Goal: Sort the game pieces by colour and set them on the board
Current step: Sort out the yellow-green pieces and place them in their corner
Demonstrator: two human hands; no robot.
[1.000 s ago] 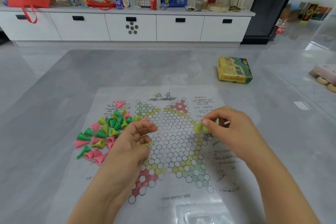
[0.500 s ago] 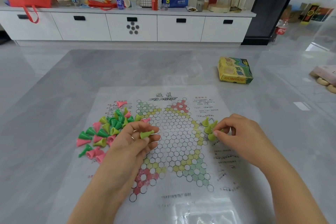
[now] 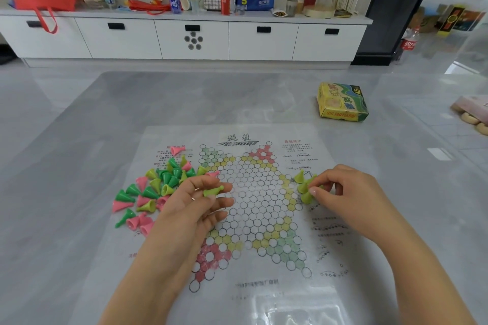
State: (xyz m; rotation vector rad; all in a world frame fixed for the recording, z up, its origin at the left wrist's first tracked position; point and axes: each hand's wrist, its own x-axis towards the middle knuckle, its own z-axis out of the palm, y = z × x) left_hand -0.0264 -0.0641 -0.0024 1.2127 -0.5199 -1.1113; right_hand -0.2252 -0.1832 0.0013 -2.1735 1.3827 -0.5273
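- Since each piece is a small hollow plastic cone, it should be very light, stiff and smooth; it will likely roll off its side and tip easily, so pinch it at the narrow stem, wide base down.
- Left hand (image 3: 196, 206): grip closed on one yellow-green cone (image 3: 213, 191), pinched lying sideways between thumb and fingers, above the left part of the board (image 3: 253, 298).
- Right hand (image 3: 346, 190): fingertips pinched onto the yellow-green cluster (image 3: 303, 188) at the board's right point; exact hold partly hidden.
- Unsorted pile (image 3: 155, 187) of green, pink and yellow-green cones lies on the sheet, left of the star.
- Board is a thin glossy printed sheet, creased near; may slide on the smooth grey bench (image 3: 79, 166).
- Box (image 3: 342, 102) sits far right, well apart. Cabinet (image 3: 184, 39) with clutter stands beyond.
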